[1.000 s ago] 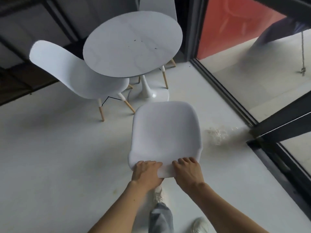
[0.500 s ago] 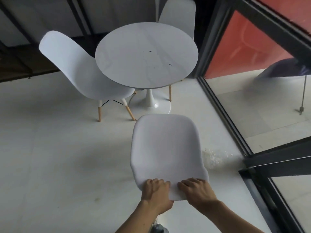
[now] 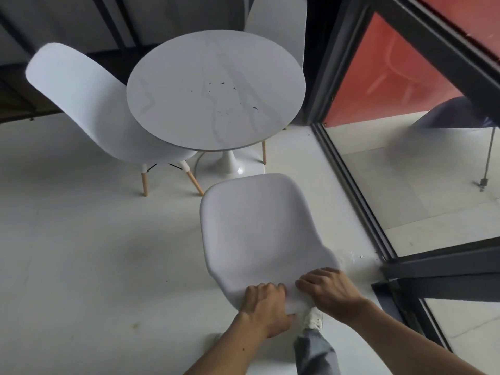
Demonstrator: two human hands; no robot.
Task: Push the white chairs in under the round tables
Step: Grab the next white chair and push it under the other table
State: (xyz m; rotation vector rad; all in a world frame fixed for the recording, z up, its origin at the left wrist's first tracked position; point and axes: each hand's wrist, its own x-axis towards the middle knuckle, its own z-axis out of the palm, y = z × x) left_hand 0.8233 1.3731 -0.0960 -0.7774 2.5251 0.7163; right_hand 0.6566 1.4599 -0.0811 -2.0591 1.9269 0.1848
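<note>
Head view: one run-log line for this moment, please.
left hand: gripping backrest top | right hand: same | near white plastic chair: short of round white marble-look table | two other white chairs: tucked in

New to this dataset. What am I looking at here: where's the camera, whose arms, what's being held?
There is no robot. One wide-angle camera sits on a person's head and looks forward and down, so the bare arms coming in from the bottom edge are the wearer's own.

The left hand and right hand both grip the top edge of the backrest of the near chair, a white shell chair seen from above and behind. Its seat faces the round table but is not yet under it.

The left chair has its seat partly under the tabletop. The far chair stands behind the table. The tabletop carries only a few dark specks.

To the right is a dark-framed glass wall. Below the hands you see the wearer's shoe and trouser leg.
</note>
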